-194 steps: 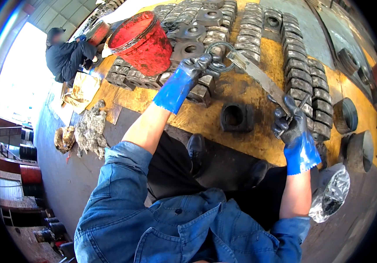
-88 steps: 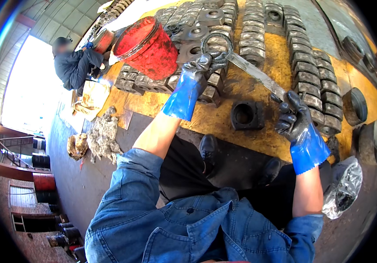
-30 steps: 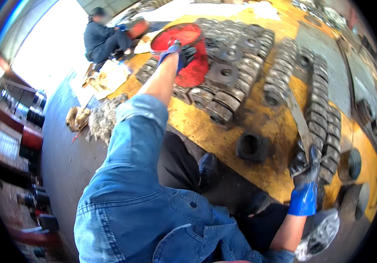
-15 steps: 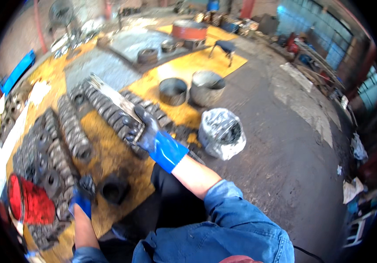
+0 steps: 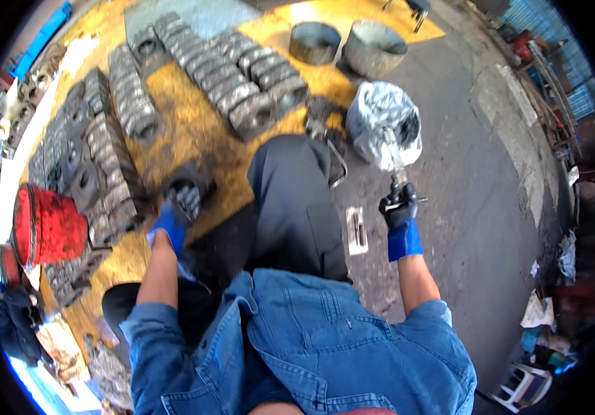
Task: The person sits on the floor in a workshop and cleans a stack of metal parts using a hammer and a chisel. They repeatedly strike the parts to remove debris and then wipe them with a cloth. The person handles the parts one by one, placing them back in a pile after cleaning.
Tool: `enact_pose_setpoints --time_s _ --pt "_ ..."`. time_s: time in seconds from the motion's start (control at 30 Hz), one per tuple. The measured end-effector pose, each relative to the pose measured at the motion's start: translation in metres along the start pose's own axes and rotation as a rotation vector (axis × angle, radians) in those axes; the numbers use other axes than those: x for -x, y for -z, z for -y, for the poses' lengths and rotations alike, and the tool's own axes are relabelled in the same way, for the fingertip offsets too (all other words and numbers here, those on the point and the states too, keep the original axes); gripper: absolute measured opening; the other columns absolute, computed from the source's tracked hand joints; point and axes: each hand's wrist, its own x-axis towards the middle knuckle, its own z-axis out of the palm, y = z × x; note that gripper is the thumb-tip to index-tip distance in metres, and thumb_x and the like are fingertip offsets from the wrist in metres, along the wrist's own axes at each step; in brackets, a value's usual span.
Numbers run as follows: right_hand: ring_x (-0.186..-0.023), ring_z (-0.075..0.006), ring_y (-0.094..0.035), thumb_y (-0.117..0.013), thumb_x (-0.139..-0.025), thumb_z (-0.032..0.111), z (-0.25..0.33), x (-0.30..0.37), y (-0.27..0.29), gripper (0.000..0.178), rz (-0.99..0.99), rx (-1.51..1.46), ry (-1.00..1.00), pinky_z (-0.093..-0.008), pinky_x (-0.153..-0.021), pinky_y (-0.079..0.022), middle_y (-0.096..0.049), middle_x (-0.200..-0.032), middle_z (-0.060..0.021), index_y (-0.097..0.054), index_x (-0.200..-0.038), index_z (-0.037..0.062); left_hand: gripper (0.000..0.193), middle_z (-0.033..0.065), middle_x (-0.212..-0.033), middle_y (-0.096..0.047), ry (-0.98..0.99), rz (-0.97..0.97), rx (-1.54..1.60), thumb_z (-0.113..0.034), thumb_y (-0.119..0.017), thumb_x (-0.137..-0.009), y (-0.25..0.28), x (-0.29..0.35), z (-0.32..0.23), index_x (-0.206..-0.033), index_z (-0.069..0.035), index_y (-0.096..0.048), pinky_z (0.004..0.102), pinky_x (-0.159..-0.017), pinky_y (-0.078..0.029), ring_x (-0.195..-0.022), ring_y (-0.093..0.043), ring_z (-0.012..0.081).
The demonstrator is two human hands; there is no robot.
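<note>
My right hand (image 5: 400, 207), in a black and blue glove, is closed around one end of a long flat metal tool (image 5: 397, 164). The tool's far part overlaps the white plastic-lined bucket (image 5: 375, 111) ahead of it; its exact kind is unclear. A thin rod shows beside the fingers. At left, my left hand (image 5: 174, 220), in a like glove, has its curled fingers over the opening of a thick dark metal ring (image 5: 204, 182) and seems to grip it. Long rows of similar rings (image 5: 214, 79) lie beyond and to the left of this hand.
A red bucket (image 5: 50, 225) stands at far left beside the stacked rings. Two large metal cylinders (image 5: 373, 48) stand beyond the lined bucket. A pale flat object (image 5: 357, 230) lies on the floor by my knee (image 5: 287, 166). A white stool (image 5: 522, 389) is at lower right.
My right hand has swung with the tool from above the ring rows to the right, near the lined bucket. My left hand has moved right onto the dark ring. The view has tilted down.
</note>
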Motion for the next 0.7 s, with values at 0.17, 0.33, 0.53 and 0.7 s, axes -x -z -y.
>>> enact_pose_setpoints --time_s 0.17,0.33,0.53,0.7 --pt "-0.056 -0.0145 -0.054 -0.052 -0.092 0.043 0.018 -0.002 0.039 0.035 -0.094 0.088 -0.008 -0.0346 -0.056 -0.044 -0.07 -0.09 -0.0036 -0.062 -0.113 0.017 0.054 0.0053 -0.128 -0.059 -0.025 -0.21 -0.103 -0.051 -0.022 -0.099 0.007 -0.011 -0.007 -0.127 -0.016 -0.052 0.041 -0.091 -0.044 -0.115 -0.057 0.0239" --pt "-0.057 -0.0165 -0.056 -0.05 -0.092 0.051 0.012 -0.045 0.027 0.048 -0.106 0.888 0.216 -0.0309 -0.047 -0.042 -0.067 -0.078 -0.0112 -0.06 -0.114 0.0095 0.053 0.0066 -0.127 -0.059 -0.113 -0.106 -0.021 -0.051 -0.026 -0.099 0.015 0.03 -0.028 -0.123 -0.013 -0.054 0.0389 -0.089 -0.046 -0.111 -0.058 0.0246" --pt "-0.076 -0.0291 -0.065 -0.043 -0.094 0.033 0.04 -0.108 0.068 0.044 -0.075 2.026 0.45 -0.0459 -0.062 -0.05 -0.067 -0.095 -0.0168 -0.042 -0.131 0.0112 0.047 0.0125 -0.125 -0.06 -0.346 -0.187 -0.041 -0.043 -0.03 -0.101 -0.034 0.052 -0.061 -0.125 -0.009 -0.052 0.0423 -0.091 -0.047 -0.112 -0.058 0.0281" --pt "-0.088 -0.0376 -0.067 -0.038 -0.094 0.02 0.036 -0.147 0.106 0.053 -0.04 2.578 0.714 -0.0525 -0.071 -0.051 -0.065 -0.106 -0.022 -0.025 -0.145 0.0143 0.047 0.0122 -0.125 -0.06 -0.428 -0.146 -0.013 -0.042 -0.029 -0.101 -0.034 0.079 -0.08 -0.127 -0.01 -0.051 0.0427 -0.093 -0.046 -0.113 -0.058 0.0276"
